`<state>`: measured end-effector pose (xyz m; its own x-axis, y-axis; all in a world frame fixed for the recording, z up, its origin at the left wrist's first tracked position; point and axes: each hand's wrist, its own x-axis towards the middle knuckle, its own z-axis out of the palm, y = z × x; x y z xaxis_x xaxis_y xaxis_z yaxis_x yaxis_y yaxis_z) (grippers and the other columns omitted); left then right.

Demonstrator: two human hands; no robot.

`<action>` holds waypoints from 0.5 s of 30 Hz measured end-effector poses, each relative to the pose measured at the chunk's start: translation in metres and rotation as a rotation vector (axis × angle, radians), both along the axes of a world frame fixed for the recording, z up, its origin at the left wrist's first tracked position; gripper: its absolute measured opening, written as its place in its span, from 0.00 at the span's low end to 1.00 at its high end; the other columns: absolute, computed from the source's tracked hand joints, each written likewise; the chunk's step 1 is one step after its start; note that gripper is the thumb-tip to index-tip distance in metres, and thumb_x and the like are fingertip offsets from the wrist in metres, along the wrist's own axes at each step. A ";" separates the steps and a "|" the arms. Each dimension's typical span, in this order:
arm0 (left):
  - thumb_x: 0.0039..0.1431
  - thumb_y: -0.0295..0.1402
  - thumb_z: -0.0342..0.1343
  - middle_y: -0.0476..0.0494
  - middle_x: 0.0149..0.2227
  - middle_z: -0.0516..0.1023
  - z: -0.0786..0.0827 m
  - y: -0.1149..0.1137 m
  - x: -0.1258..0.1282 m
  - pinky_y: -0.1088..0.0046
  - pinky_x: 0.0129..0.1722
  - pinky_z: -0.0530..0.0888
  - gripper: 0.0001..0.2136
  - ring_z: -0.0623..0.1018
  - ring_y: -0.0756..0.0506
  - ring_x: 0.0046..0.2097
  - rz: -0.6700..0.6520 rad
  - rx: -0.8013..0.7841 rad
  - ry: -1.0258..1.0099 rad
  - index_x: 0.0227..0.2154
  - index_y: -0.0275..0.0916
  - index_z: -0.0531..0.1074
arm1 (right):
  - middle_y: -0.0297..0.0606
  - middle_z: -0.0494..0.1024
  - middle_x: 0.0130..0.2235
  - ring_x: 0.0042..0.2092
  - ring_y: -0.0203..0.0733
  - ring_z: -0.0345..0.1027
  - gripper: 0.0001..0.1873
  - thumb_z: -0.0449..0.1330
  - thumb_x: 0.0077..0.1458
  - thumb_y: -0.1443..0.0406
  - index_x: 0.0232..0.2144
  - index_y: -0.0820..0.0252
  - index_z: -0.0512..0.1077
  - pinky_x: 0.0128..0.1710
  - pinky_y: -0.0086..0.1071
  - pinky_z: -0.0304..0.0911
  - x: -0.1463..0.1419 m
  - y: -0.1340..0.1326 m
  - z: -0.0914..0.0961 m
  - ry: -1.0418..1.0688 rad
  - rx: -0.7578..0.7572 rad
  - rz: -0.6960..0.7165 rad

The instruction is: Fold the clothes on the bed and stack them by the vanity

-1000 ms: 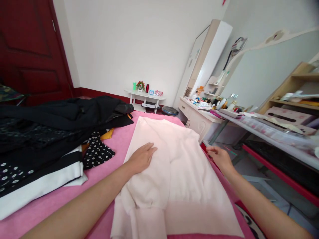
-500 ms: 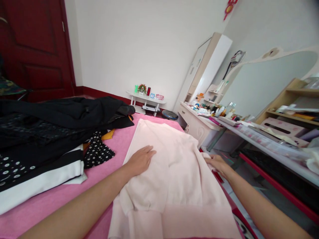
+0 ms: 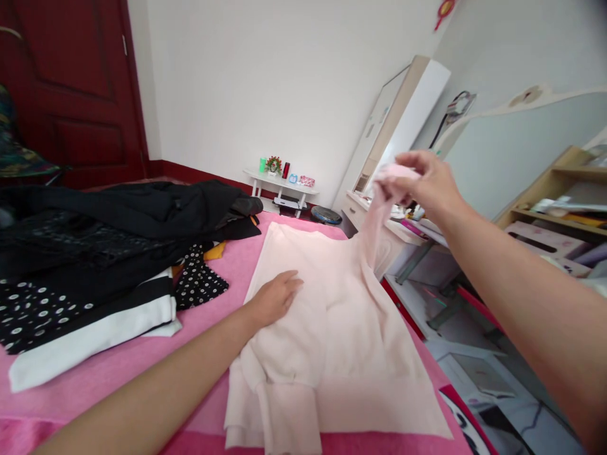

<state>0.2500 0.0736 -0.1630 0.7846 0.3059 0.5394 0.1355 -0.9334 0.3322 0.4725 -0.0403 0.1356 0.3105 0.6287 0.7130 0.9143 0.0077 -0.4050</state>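
Observation:
A pale pink sweatshirt lies spread on the pink bed cover, one sleeve folded down over its left side with the cuff at the near hem. On that folded sleeve my left hand rests flat, fingers stretched out. Raised above the sweatshirt's right side, my right hand grips the other sleeve, pulling the cloth up from the shoulder. The far end of that sleeve is bunched and partly hidden in my fingers.
Dark clothes are heaped on the left, with a black-and-white garment below them. Bottles crowd a white dressing table on the right. A low white stand is against the far wall, beside a robot vacuum.
My right hand has lifted the sleeve from beside the bed up into the air, drawing up the sweatshirt's right shoulder. My left hand stays on the folded sleeve.

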 end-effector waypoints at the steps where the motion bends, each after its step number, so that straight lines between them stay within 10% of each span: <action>1: 0.61 0.26 0.44 0.38 0.58 0.64 0.003 -0.002 -0.003 0.67 0.58 0.64 0.17 0.66 0.45 0.57 -0.039 0.014 -0.032 0.52 0.37 0.68 | 0.48 0.69 0.53 0.40 0.34 0.69 0.30 0.64 0.48 0.64 0.53 0.65 0.63 0.37 0.28 0.65 -0.023 -0.001 -0.001 -0.026 -0.048 0.233; 4: 0.57 0.21 0.45 0.41 0.56 0.66 0.014 -0.007 -0.010 0.69 0.56 0.66 0.20 0.67 0.46 0.56 -0.156 0.063 -0.080 0.50 0.39 0.69 | 0.38 0.70 0.53 0.49 0.39 0.67 0.27 0.62 0.51 0.62 0.54 0.58 0.63 0.48 0.35 0.63 -0.066 -0.024 -0.029 -0.089 -0.162 0.500; 8: 0.54 0.20 0.45 0.42 0.55 0.66 0.020 -0.010 -0.012 0.67 0.55 0.66 0.20 0.66 0.45 0.56 -0.123 0.087 -0.075 0.48 0.41 0.70 | 0.41 0.74 0.48 0.49 0.44 0.68 0.16 0.58 0.54 0.62 0.46 0.57 0.70 0.52 0.39 0.62 -0.048 -0.077 -0.113 -0.159 -0.415 0.250; 15: 0.52 0.28 0.53 0.36 0.62 0.56 0.018 -0.011 -0.002 0.52 0.60 0.56 0.25 0.56 0.34 0.62 0.304 0.127 0.046 0.55 0.41 0.64 | 0.53 0.67 0.55 0.55 0.55 0.64 0.33 0.60 0.45 0.60 0.54 0.65 0.64 0.54 0.45 0.60 0.029 -0.168 -0.246 -0.069 -0.757 -0.244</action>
<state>0.2480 0.0629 -0.1447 0.6921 0.4625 0.5541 0.4266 -0.8814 0.2028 0.5017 -0.2082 -0.1105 0.4725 0.8698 0.1419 0.8779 -0.4503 -0.1629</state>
